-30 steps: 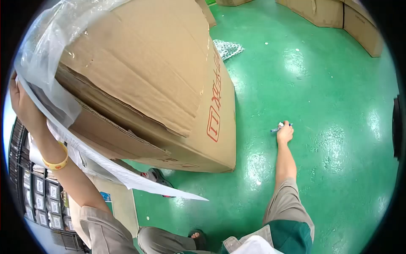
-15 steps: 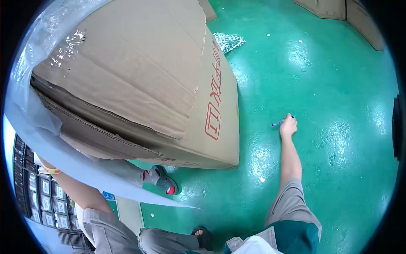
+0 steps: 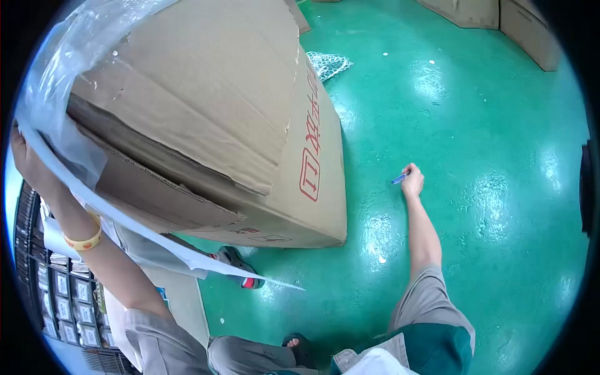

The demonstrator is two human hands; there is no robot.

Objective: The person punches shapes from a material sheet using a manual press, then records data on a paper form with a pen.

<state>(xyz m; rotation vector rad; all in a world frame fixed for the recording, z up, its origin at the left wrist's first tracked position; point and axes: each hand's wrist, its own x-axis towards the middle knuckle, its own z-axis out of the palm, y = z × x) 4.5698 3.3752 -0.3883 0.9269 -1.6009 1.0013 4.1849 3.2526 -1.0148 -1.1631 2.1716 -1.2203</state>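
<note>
My right hand (image 3: 412, 182) is out over the floor, closed around a slim blue pen-like tool (image 3: 398, 179); its exact kind is too small to tell. At the far left my left hand (image 3: 28, 156), with a yellow band on the wrist, grips the edge of a white foam-like sheet (image 3: 144, 228). Its fingertips are partly hidden by the sheet. Clear plastic film (image 3: 65, 81) hangs over the same side. Beside the sheet stands a large cardboard box (image 3: 206, 75) with red printed characters, its flaps parted along the near edge.
A person's shoe (image 3: 240, 265) shows below the box, partly behind the sheet. White netting (image 3: 328, 64) lies on the green floor (image 3: 450, 137) beyond the box. More cardboard boxes (image 3: 528, 31) stand at the upper right. Shelves with labelled packets (image 3: 65, 294) are at the lower left.
My left hand has come into view, moving up along the sheet and lifting its edge. My right hand has shifted slightly left with the blue tool. The whole view has turned a little.
</note>
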